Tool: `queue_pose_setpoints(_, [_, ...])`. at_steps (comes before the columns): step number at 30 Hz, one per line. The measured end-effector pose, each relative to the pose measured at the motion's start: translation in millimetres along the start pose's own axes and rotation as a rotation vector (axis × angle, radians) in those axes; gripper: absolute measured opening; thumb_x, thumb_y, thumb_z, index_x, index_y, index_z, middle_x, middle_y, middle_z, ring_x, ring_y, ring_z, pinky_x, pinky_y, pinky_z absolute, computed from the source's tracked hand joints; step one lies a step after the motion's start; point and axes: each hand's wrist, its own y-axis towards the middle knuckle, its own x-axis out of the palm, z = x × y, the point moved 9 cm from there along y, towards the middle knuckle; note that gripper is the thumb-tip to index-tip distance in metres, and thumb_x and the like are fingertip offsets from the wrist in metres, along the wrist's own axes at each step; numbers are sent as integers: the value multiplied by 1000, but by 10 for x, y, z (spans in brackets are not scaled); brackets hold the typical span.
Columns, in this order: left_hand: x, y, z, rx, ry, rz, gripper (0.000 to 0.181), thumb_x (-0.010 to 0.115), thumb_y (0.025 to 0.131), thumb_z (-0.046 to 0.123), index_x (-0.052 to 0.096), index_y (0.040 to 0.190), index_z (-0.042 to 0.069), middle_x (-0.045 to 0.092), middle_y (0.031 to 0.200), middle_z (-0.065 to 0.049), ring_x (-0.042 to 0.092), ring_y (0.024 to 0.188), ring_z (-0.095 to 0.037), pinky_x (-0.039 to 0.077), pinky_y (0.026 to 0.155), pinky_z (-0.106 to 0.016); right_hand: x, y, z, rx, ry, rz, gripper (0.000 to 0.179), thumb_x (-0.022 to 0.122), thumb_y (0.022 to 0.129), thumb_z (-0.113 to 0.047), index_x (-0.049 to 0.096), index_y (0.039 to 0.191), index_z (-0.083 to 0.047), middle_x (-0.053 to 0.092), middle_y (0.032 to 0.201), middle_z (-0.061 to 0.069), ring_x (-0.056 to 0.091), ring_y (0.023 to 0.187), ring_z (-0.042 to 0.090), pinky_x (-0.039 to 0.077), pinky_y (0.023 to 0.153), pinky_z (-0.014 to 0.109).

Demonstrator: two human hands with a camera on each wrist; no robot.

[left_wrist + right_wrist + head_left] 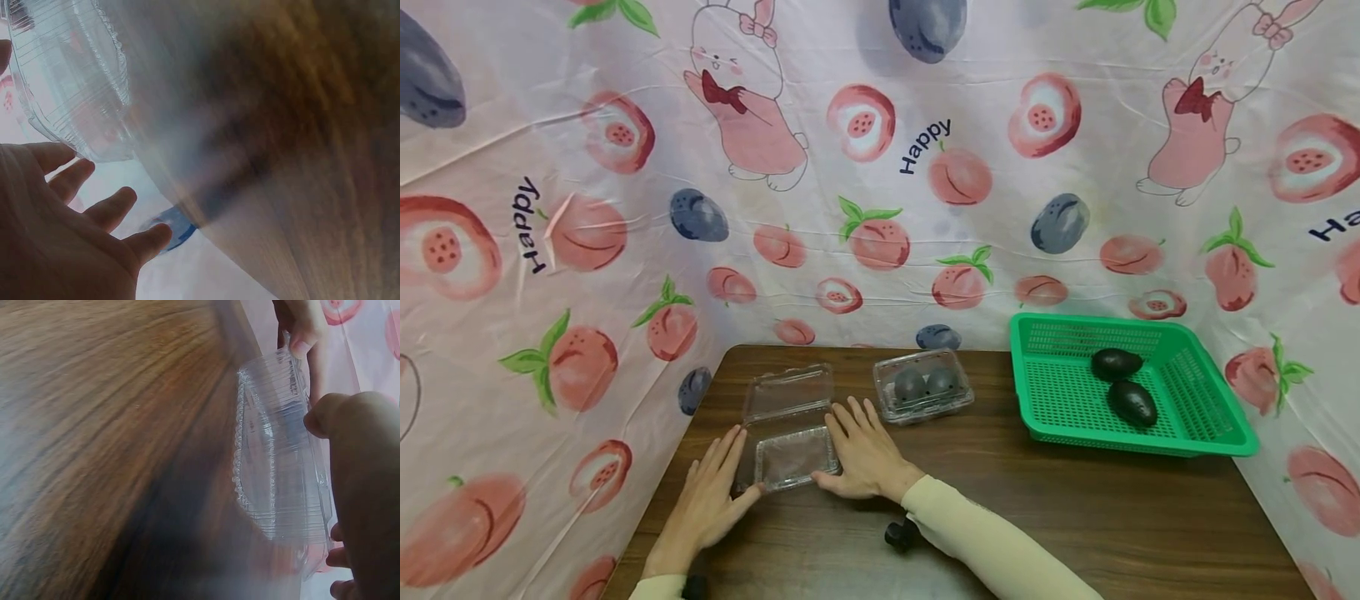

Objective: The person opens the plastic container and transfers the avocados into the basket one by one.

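Observation:
A clear plastic clamshell box (796,457) lies in front of me on the wooden table, its lid (790,393) folded back toward the wall. Nothing shows inside its tray. My left hand (706,497) is at the box's left side, fingers straight and the thumb by the near left corner. At the right side my right hand (867,450) has its fingers extended, with the thumb at the near rim. In the left wrist view, the left fingers spread beside the box (75,81). The right wrist view shows the right thumb (325,415) against the rim of the box (281,456).
Behind my right hand stands a closed clear box (922,387) holding two dark, round fruits (910,385). A green plastic basket (1052,429) at the right holds two dark avocados (1132,403). Printed cloth (880,192) hangs along the back and sides of the wooden table (1037,500).

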Motion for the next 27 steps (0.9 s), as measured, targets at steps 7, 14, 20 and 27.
queue_pose_setpoints(7, [-26,80,-78,-4,6,2,96,77,102,47,36,174,0,35,182,-25,38,161,-64,34,117,-93,58,133,29,22,56,-30,99,53,105,-77,38,177,-10,34,186,11,28,176,40,20,144,62])
queue_pose_setpoints(14, [-33,172,-178,-13,13,-12,95,74,104,48,34,176,0,34,182,-25,38,161,-64,34,117,-92,54,264,35,26,56,-40,98,53,105,-76,37,177,-11,32,187,11,27,176,40,19,145,61])
queue_pose_setpoints(20, [-36,240,-242,-25,-18,-27,94,73,105,44,30,177,1,31,184,-25,35,163,-64,32,119,-92,67,362,55,36,74,-48,97,54,106,-74,37,177,-11,31,188,11,27,176,41,20,144,63])
queue_pose_setpoints(27, [-56,325,-304,-14,-19,-4,92,73,104,39,32,176,-1,32,183,-26,36,162,-63,35,120,-90,92,484,77,51,61,-66,98,54,105,-74,35,178,-12,30,188,10,26,176,41,20,145,62])
